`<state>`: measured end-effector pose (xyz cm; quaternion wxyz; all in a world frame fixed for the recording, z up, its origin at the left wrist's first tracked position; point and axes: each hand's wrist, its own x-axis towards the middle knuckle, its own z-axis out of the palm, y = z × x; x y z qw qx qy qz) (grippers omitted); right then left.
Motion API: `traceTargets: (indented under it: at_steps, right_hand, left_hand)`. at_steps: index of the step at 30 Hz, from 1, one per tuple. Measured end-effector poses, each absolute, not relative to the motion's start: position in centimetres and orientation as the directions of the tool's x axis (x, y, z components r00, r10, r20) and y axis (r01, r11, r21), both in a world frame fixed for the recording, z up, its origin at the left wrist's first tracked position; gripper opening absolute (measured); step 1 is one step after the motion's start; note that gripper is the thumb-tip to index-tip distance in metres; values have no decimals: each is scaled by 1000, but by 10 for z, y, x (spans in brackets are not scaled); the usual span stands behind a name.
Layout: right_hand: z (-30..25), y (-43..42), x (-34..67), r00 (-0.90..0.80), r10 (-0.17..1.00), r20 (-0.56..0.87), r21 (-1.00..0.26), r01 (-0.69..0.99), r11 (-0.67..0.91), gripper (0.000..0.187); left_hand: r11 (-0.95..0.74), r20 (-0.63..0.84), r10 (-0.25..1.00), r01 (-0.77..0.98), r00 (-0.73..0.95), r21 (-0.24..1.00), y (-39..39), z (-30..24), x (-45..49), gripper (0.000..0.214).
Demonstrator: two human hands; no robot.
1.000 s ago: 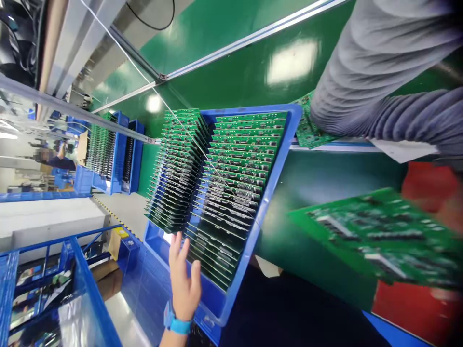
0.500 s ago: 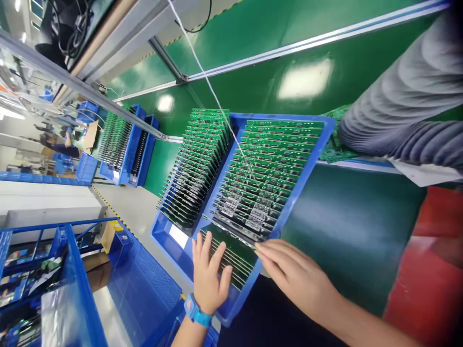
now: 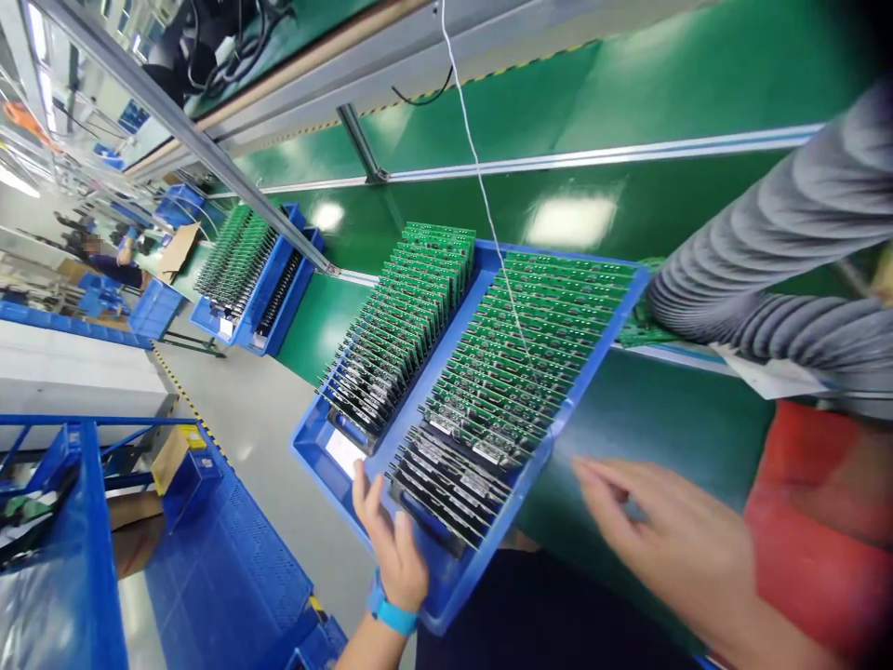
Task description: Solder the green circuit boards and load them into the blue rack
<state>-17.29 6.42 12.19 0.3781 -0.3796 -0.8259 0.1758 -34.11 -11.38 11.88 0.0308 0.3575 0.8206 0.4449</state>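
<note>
A blue tray [image 3: 317, 456] holds two rows of upright circuit boards, a left row [image 3: 411, 307] and a right row [image 3: 502, 372]. The boards stand closely side by side, green at the far end and darker at the near end. Over the tray's near left part, my left hand [image 3: 396, 549] is open with its fingers spread, beside the near end of the right row. It wears a blue watch [image 3: 391, 609]. To the right of the tray, over the dark green bench, my right hand [image 3: 673, 535] is blurred, with a gap between thumb and fingers and nothing visible in them.
A white cord [image 3: 481, 177] hangs across the tray. Grey ribbed hoses [image 3: 774, 214] and a red item [image 3: 816, 502] lie to the right. Further left stand more blue trays of boards [image 3: 237, 261], a blue rack [image 3: 216, 549] and a distant person [image 3: 112, 265].
My right hand has let go of the board's edge and moved right, off the tray. That board now stands among the others in the right row. My left hand has drawn back slightly.
</note>
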Motion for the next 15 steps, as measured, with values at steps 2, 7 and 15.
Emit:
traceTargets:
  at_steps: [2, 7, 15]
  right_hand:
    - [121, 78, -169, -347, 814, 466, -616, 533, 580, 18]
    - [118, 117, -193, -406, 821, 403, -629, 529, 570, 32]
    - [123, 127, -206, -455, 875, 165, -598, 659, 456, 21]
  left_hand:
    - [369, 41, 439, 222, -897, 903, -120, 114, -334, 45]
    - [316, -418, 402, -305, -815, 898, -120, 101, -320, 64]
    - [267, -384, 508, -283, -771, 921, -147, 108, -342, 65]
